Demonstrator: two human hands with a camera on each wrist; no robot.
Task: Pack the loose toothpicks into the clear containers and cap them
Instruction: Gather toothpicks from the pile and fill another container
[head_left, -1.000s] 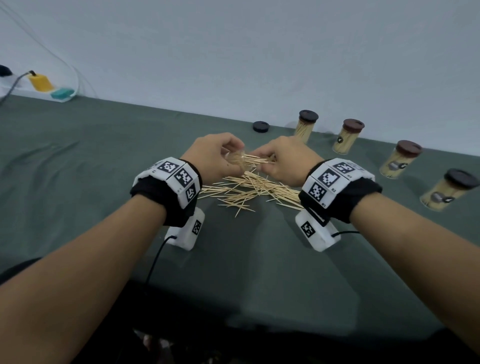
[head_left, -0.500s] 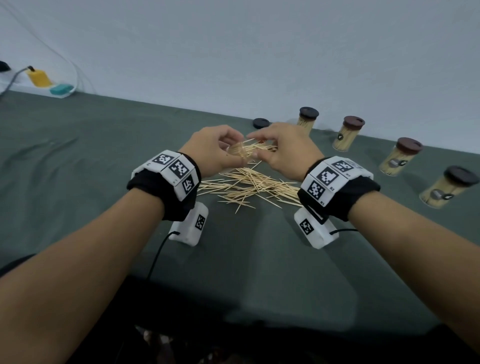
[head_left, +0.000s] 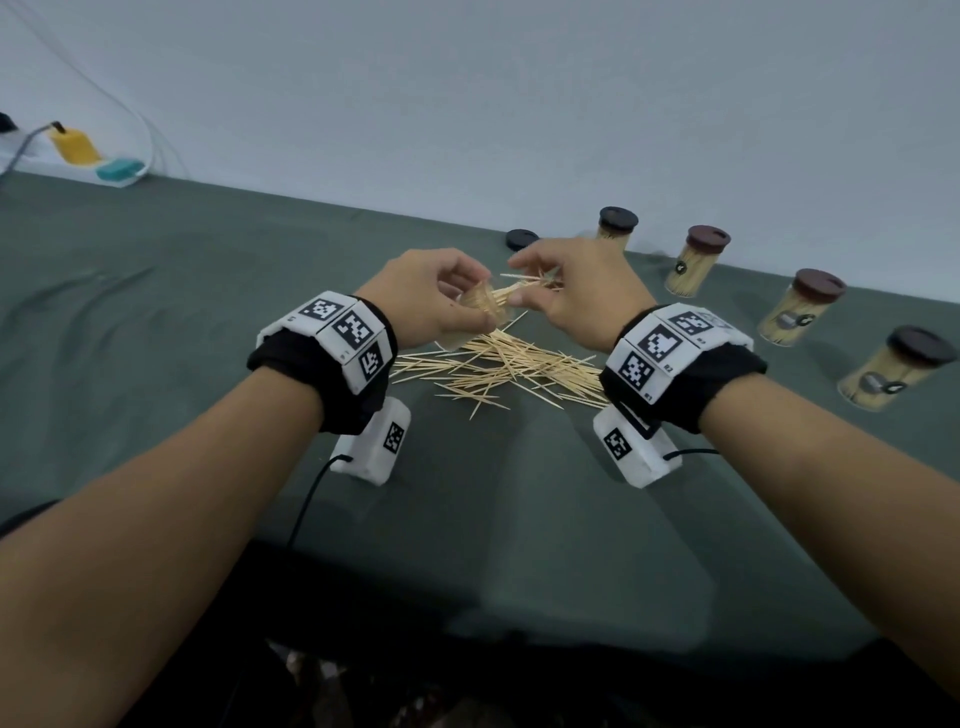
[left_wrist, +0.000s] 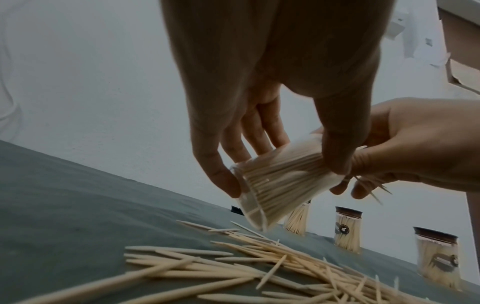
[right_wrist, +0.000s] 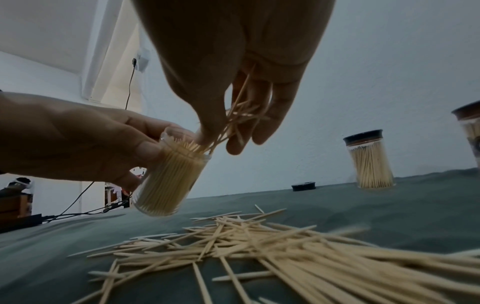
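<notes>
My left hand (head_left: 426, 299) grips a clear container (head_left: 475, 309) (left_wrist: 275, 191) (right_wrist: 168, 183) packed with toothpicks, tilted with its open mouth toward the right hand. My right hand (head_left: 566, 291) pinches a small bunch of toothpicks (head_left: 524, 288) (right_wrist: 233, 119) and holds their tips in the container's mouth. A heap of loose toothpicks (head_left: 509, 369) (left_wrist: 259, 265) (right_wrist: 272, 251) lies on the green cloth below both hands. A loose black cap (head_left: 522, 239) (right_wrist: 303, 186) sits on the cloth behind the hands.
Several capped, filled containers stand in a row at the back right, such as one (head_left: 698, 262) (left_wrist: 346, 230) and another (head_left: 898, 371). A yellow plug (head_left: 75, 145) and cables lie at the far left. The green cloth (head_left: 156, 322) covers the table.
Both hands have risen off the heap, carrying the container and the pinched bunch higher. The container's mouth has tipped more toward the right hand.
</notes>
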